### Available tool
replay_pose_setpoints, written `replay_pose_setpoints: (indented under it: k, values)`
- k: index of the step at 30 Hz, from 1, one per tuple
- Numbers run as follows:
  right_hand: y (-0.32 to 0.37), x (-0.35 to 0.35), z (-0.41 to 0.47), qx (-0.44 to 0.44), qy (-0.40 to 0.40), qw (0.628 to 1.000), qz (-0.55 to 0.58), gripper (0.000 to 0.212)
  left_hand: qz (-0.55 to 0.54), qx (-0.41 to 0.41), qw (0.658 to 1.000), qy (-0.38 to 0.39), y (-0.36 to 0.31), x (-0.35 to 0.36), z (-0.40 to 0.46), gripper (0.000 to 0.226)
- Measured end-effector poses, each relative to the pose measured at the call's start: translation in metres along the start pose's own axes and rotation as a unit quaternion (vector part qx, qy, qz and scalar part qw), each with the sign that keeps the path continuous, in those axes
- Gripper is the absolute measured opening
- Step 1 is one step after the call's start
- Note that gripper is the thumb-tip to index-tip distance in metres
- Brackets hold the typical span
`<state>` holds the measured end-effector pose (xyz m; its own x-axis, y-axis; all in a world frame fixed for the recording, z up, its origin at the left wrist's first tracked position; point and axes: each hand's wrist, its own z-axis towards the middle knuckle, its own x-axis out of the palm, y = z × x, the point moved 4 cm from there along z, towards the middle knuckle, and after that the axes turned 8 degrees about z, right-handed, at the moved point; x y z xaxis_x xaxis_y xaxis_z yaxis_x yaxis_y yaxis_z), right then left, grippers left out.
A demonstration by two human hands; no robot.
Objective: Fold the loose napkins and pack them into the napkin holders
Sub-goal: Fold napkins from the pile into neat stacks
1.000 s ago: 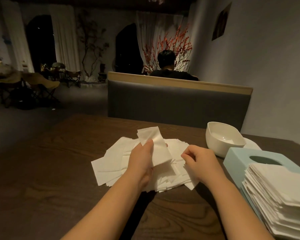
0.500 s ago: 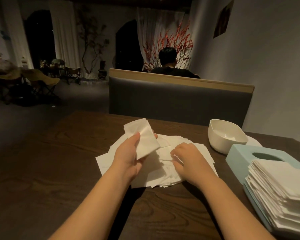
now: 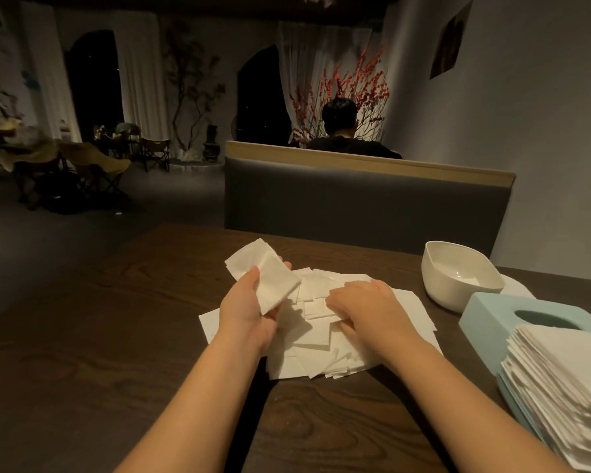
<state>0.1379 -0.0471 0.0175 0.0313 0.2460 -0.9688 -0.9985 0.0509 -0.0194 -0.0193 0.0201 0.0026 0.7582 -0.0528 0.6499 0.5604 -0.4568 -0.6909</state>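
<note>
While the left hand (image 3: 249,308) holds a folded white paper napkin (image 3: 265,274) raised off the dark wooden worktop (image 3: 116,336), its thumb lies on the near face and its fingers (image 3: 285,266) curl behind the far edge, clamped on the sheet. Just right of those fingers the right hand (image 3: 365,305) rests palm-down on the spread heap of loose white napkins (image 3: 325,349), fingers bent and pressed into the paper; whether they pinch a sheet I cannot tell. Well right of that hand stand a white ceramic bowl (image 3: 458,281) and a pale blue tissue-box holder (image 3: 485,319), with a tall stack of folded white napkins (image 3: 560,384) at its near end.
</note>
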Motion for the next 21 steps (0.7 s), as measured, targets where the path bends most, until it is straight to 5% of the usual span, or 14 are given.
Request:
replay_pose_setpoints:
  k: [3, 10, 14, 18, 21]
  values:
    - [0.006, 0.005, 0.001, -0.037, -0.033, 0.998, 0.034, 0.007, 0.018, 0.004, 1.000, 0.002, 0.002, 0.002, 0.000, 0.019]
    - [0.008, 0.006, 0.003, -0.040, -0.059, 0.988, 0.135, 0.041, 0.041, 0.004, 0.999, 0.008, 0.005, 0.005, 0.000, 0.015]
    - [0.010, 0.009, 0.004, -0.007, -0.043, 0.981, 0.191, 0.034, 0.039, 0.006, 0.999, 0.010, 0.007, 0.004, 0.002, 0.029]
    - [-0.010, -0.008, -0.008, 0.094, -0.131, 0.906, 0.393, 0.042, -0.003, 0.023, 1.000, 0.002, 0.003, -0.003, 0.006, 0.028]
    - [-0.025, -0.022, -0.022, 0.177, -0.107, 0.786, 0.582, 0.038, 0.048, 0.054, 0.997, -0.004, 0.002, -0.004, 0.008, 0.019]
